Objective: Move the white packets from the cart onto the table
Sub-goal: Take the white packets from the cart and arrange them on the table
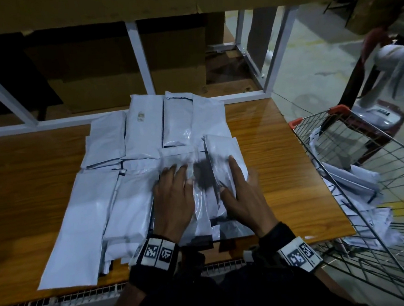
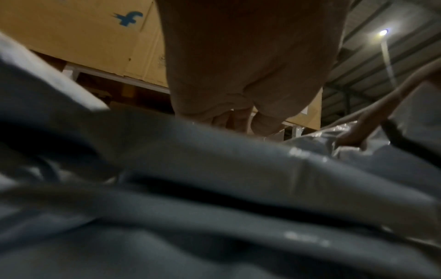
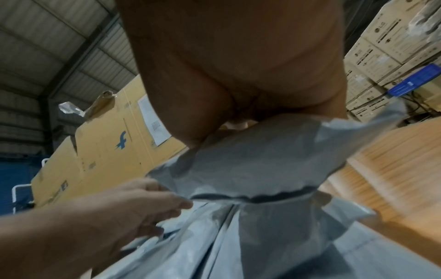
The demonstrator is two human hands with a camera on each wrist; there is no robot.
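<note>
Several white packets point(image 1: 116, 184) lie in rows on the wooden table point(image 1: 27, 182). My left hand point(image 1: 174, 194) rests flat on the packets near the table's front, fingers straight; its palm point(image 2: 250, 66) fills the left wrist view above the grey plastic. My right hand point(image 1: 240, 193) grips one white packet point(image 1: 221, 153) at the pile's right edge, thumb on its left side and fingers over its top. The right wrist view shows this packet point(image 3: 250, 160) under my palm point(image 3: 238, 66) and my left hand point(image 3: 138, 207) touching its near edge. More packets point(image 1: 352, 181) lie in the wire cart point(image 1: 396, 209) on the right.
Cardboard boxes point(image 1: 106, 71) stand behind a white metal frame point(image 1: 138, 56) at the table's back. The cart's orange-cornered rim point(image 1: 296, 122) is close to the table's right edge. A white fan point(image 1: 398, 62) and another person's hand point(image 1: 374, 40) are beyond the cart.
</note>
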